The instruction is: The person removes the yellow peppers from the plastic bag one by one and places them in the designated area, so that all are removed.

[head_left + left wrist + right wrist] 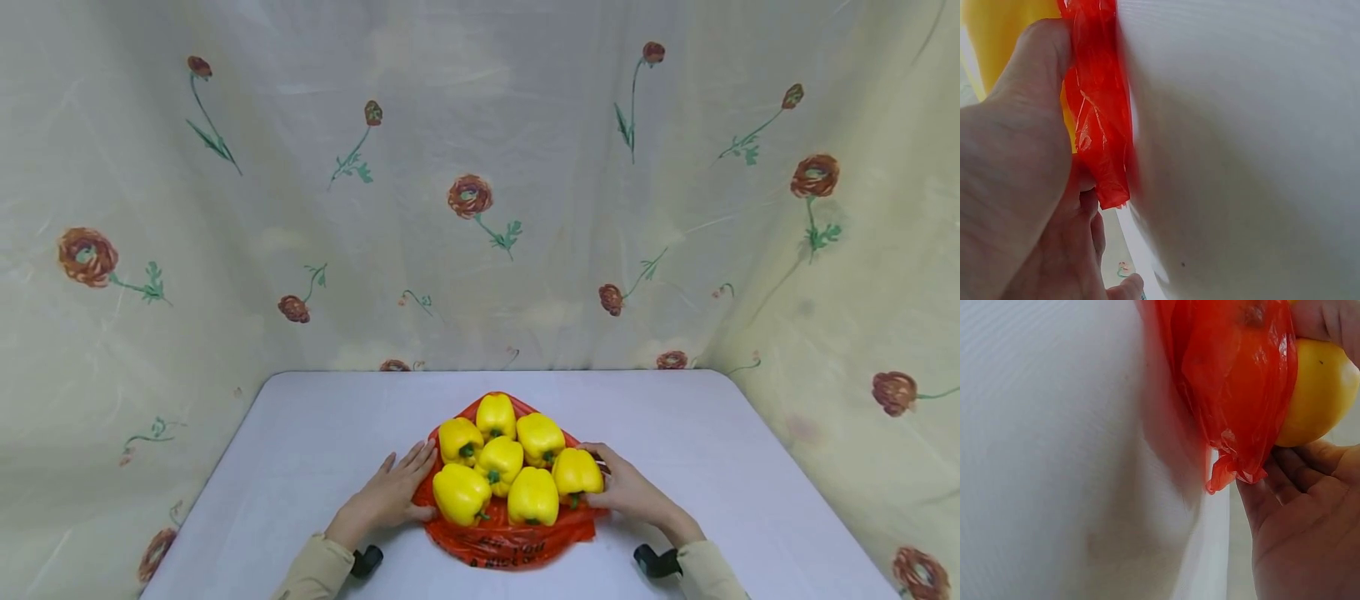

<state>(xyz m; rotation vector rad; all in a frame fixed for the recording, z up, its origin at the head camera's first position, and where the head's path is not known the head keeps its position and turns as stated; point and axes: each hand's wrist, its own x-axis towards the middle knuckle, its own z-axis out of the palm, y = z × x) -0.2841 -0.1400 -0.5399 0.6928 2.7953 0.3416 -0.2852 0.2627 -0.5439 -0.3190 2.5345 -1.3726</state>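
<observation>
Several yellow bell peppers point(499, 464) lie grouped on a spread red plastic bag point(510, 546) with dark printing near its front edge. My left hand point(393, 492) rests against the bag's left side, fingers extended and thumb touching the red plastic point(1100, 119). On the right, my right hand point(633, 490) holds the rightmost bell pepper point(577, 472) between thumb and fingers. Up close in the right wrist view, the thumb and fingers lie on either side of that pepper point(1319, 394), beside crumpled red plastic point(1235, 381). Its fingertips are partly hidden behind the pepper.
A white table point(330, 433) lies under the bag. Behind it and at both sides hangs a pale curtain point(555, 292) with printed red flowers. Black wrist straps point(657, 562) sit on both forearms, below beige sleeves point(318, 571).
</observation>
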